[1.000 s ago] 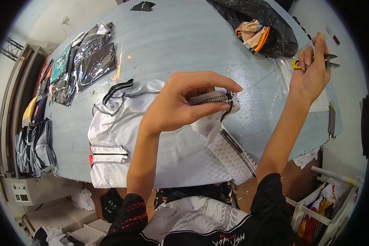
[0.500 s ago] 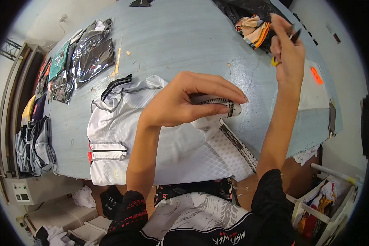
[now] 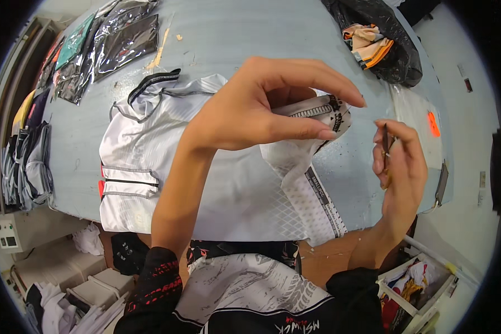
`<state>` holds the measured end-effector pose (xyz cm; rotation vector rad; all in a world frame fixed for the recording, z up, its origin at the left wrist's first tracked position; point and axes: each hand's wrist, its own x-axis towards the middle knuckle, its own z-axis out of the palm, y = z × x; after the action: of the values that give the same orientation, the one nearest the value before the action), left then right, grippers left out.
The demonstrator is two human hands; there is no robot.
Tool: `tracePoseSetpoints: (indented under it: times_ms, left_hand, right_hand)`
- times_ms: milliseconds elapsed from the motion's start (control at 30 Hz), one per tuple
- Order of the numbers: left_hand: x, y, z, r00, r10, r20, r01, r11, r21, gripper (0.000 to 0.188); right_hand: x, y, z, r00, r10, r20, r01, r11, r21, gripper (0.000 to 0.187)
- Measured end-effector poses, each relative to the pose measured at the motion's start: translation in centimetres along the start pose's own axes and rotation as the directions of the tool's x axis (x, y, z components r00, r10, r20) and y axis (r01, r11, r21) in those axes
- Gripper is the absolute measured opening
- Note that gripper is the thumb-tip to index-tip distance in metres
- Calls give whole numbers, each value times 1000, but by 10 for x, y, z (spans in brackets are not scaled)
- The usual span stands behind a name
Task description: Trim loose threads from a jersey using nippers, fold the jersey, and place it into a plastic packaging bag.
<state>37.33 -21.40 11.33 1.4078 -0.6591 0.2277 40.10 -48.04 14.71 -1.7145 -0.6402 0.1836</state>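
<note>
A white jersey (image 3: 222, 192) with a black collar band lies spread over the near part of the table. One end of it is raised in my left hand (image 3: 245, 106), the stitched edge bunched between thumb and fingers. That edge carries dark zigzag stitching and a printed band. To its right, and apart from the cloth, my right hand (image 3: 406, 161) is closed around small thread snips (image 3: 386, 139). Their dark blades point up and a bit of yellow shows lower down; the rest is hidden by the fingers.
Bagged garments (image 3: 125, 47) lie at the far left of the blue-grey table (image 3: 234, 33). At the far right is a black plastic bag (image 3: 401, 61) with orange-trimmed cloth. An orange item (image 3: 433, 124) rests on clear plastic. A crate of cloth (image 3: 414, 286) stands below right.
My right hand has come down and nearer from the black bag, carrying the snips close to the raised cloth. My left hand has lifted the jersey's edge slightly up and to the right.
</note>
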Motion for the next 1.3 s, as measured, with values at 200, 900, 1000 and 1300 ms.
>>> tracePoseSetpoints:
  times_ms: [200, 900, 1000, 1300]
  left_hand:
    - [-4, -1, 1, 998, 54, -21, -52, 995, 84, 37]
    - [0, -2, 14, 999, 40, 28, -43, 995, 91, 37]
    - [-1, -4, 14, 998, 62, 13, -63, 994, 85, 37]
    - [-1, -4, 14, 998, 61, 17, -62, 990, 125, 36]
  right_hand:
    - [-6, 11, 31, 961, -260, -93, 248, 961, -123, 45]
    - [-1, 18, 38, 906, -381, -187, 332, 910, -246, 29]
    - [-1, 20, 38, 901, -396, -178, 342, 900, -272, 29]
    - [-2, 23, 37, 900, -389, -196, 334, 905, -263, 28]
